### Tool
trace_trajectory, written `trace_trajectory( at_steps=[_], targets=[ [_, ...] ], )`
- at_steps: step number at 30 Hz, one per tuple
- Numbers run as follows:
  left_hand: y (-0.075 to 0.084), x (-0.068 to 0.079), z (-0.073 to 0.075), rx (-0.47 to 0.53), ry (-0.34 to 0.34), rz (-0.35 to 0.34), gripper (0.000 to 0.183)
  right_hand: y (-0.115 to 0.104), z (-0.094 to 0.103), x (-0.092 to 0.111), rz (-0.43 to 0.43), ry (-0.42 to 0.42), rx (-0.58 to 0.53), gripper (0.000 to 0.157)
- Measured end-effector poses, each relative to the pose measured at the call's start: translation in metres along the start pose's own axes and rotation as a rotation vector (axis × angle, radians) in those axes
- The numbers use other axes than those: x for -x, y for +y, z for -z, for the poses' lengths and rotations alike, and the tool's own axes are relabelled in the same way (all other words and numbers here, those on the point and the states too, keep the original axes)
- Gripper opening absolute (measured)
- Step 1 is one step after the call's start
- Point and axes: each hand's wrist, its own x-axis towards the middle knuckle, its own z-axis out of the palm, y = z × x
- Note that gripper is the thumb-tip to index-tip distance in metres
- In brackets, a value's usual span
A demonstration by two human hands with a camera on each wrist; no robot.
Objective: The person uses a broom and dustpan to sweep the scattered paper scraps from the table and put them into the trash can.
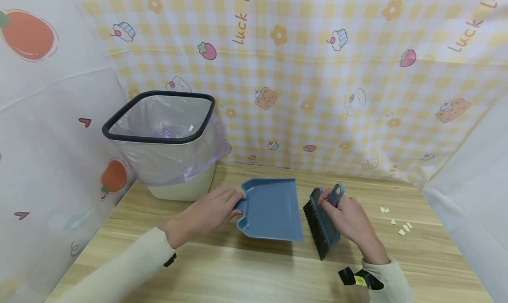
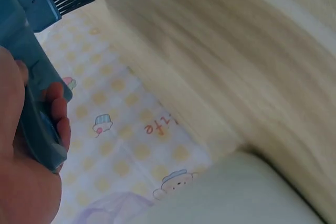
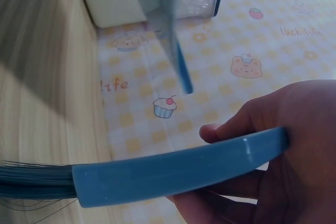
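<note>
My left hand point(image 1: 216, 209) grips the short handle of a blue dustpan point(image 1: 270, 208), whose straight lip faces right. The pan looks raised above the wooden table, with a shadow under it. In my right hand point(image 1: 349, 217) is a blue hand brush point(image 1: 326, 221) with dark bristles point(image 1: 315, 232), held by its handle just right of the dustpan's lip. The right wrist view shows fingers curled about the brush point(image 3: 178, 169). Several small pale yellow pieces point(image 1: 401, 231) lie on the table to the right of my right hand.
A cream bin point(image 1: 182, 186) with a black rim point(image 1: 158, 140) and a clear purplish liner stands at the back left; one pale piece point(image 1: 191, 128) shows inside it. Patterned cloth point(image 1: 301, 73) hangs behind the wooden table point(image 1: 222, 272), with white cloth at both sides.
</note>
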Motion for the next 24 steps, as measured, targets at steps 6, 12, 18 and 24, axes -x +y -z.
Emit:
trace_trajectory(
  at_steps=[6, 12, 18, 24],
  targets=[
    [0.005, -0.002, -0.008, 0.041, -0.086, 0.057, 0.039, 0.000, 0.000, 0.000, -0.002, -0.003, 0.004, 0.017],
    [0.006, -0.002, -0.018, 0.094, -0.120, 0.083, 0.035, 0.000, 0.001, 0.000, -0.003, -0.016, 0.002, 0.018],
    [0.006, -0.002, -0.026, 0.167, -0.178, 0.111, 0.037, -0.001, 0.001, -0.001, -0.002, -0.012, 0.002, 0.017],
    [0.008, -0.009, -0.029, 0.209, -0.243, 0.136, 0.038, -0.001, 0.001, 0.000, 0.003, -0.008, 0.005, 0.016]
  ],
)
